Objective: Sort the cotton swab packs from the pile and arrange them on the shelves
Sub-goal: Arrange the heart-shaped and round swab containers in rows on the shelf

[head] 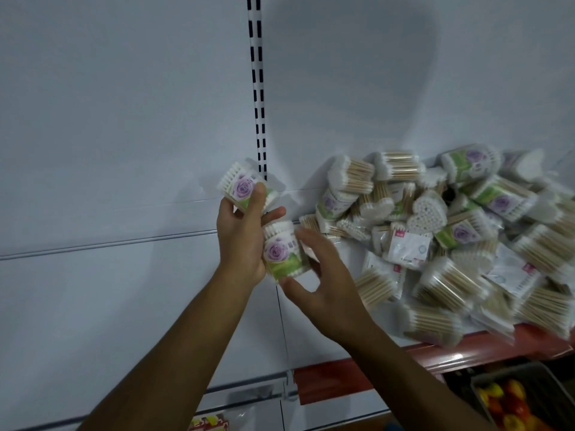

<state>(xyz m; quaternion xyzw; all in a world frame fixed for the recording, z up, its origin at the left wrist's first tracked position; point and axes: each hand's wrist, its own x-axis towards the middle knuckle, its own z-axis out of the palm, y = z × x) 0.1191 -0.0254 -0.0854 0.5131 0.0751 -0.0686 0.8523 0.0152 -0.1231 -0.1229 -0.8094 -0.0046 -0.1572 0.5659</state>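
My left hand [241, 234] grips two cotton swab packs with purple rose and green labels: an upper pack [241, 186] between thumb and fingers, and a lower pack [281, 251] against the palm. My right hand [320, 281] is beside the lower pack, fingers spread and curled around its right side and bottom; whether it touches is blurred. A big pile of swab packs [451, 237] lies on the white shelf [109, 290] to the right, with rose-label packs, heart-shaped packs and plain white-wrapped ones mixed.
The shelf's left half is bare white board, with a slotted upright [258, 88] on the back wall. A red shelf edge [435, 353] runs under the pile. Below right sits a grey crate of yellow and red items [510, 402].
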